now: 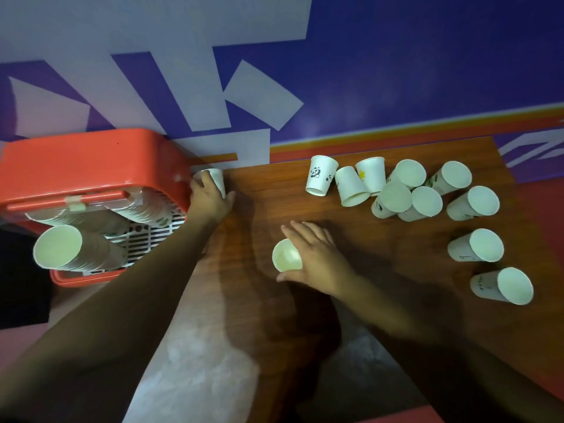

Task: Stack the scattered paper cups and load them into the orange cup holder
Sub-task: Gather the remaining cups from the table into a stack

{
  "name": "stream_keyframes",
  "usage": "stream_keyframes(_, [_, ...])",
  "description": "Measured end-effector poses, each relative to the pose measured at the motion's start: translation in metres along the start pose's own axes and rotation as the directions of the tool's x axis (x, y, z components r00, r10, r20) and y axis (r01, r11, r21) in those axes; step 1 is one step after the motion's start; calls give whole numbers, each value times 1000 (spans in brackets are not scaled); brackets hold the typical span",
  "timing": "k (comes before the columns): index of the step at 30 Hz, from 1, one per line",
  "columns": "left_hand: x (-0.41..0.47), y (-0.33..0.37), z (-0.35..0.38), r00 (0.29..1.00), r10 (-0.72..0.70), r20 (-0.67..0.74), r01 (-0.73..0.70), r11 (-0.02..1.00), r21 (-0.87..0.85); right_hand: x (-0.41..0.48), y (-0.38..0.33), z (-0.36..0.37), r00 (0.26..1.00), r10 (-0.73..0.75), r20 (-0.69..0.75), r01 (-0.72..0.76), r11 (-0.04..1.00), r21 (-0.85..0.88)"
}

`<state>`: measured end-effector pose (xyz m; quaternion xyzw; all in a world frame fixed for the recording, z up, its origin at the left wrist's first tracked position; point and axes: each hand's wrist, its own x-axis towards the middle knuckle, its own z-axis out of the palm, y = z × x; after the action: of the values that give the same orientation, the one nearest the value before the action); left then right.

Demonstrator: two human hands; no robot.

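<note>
Wall (427, 71) behind the bench: purple with pale block shapes and an orange stripe low down.

Bench (259, 315): dark wood-grain top. Its far edge meets the wall.

Orange cup holder (85, 160): at the bench's left edge, against the wall. Its open side faces the camera, with a white slotted grille visible inside. It holds nested cups lying on their sides. The front stack (79, 251) has its mouth toward the camera and juts past the holder's near rim. A rear stack (143, 209) sits deeper in, partly hidden under the holder's top.

Scattered paper cups (424, 203): a tight cluster toward the far right corner of the bench, several touching. Most show a white round end to the camera. The panda-print cup (320, 175) is the leftmost of the cluster. Three more cups (476, 245) run along the right edge toward the near side, apart from each other.

Left hand (210, 199): at the far left corner of the bench, just beside the holder's right wall. Its fingers are wrapped round cup A (215, 178), of which only the upper part shows.

Right hand (317, 257): mid-bench, well apart from the cluster. Fingers lie over the side of cup B (287, 255) with the thumb under it, gripping. Cup B's mouth is tipped toward the camera. This area is slightly blurred.
</note>
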<state>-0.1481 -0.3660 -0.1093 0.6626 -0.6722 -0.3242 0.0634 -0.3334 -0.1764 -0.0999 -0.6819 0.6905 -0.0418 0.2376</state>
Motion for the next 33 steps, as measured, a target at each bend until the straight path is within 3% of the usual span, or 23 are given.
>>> stream_keyframes(4, [23,5,8,997,-71,19,72,996,-45,20,21,-30,969,202,-144,-174,967,186])
stream_keyframes(11, [25,-5,16,994,-19,107,23,999,-40,92,71,-69,893,339,-294,-333,940,72])
stream_keyframes(14, [6,-8,10,996,19,84,2,968,-252,119,78,-75,877,368,-309,-368,928,59])
stream_keyframes(18, [-36,-9,-6,994,94,59,-40,801,-598,139,80,-71,878,393,-275,-404,914,15])
stream_keyframes(23, [-72,-15,-14,981,143,128,-5,687,-727,140,86,-54,897,360,-257,-377,926,-19])
stream_keyframes(26, [-82,-17,-17,957,206,206,17,668,-744,132,76,-56,914,303,-270,-300,952,55])
stream_keyframes(29, [-92,-10,-21,935,273,228,-36,709,-705,114,62,-71,912,266,-313,-197,952,235])
stream_keyframes(33, [-114,13,-15,910,358,207,-138,735,-664,62,52,-92,817,405,-411,-117,814,569])
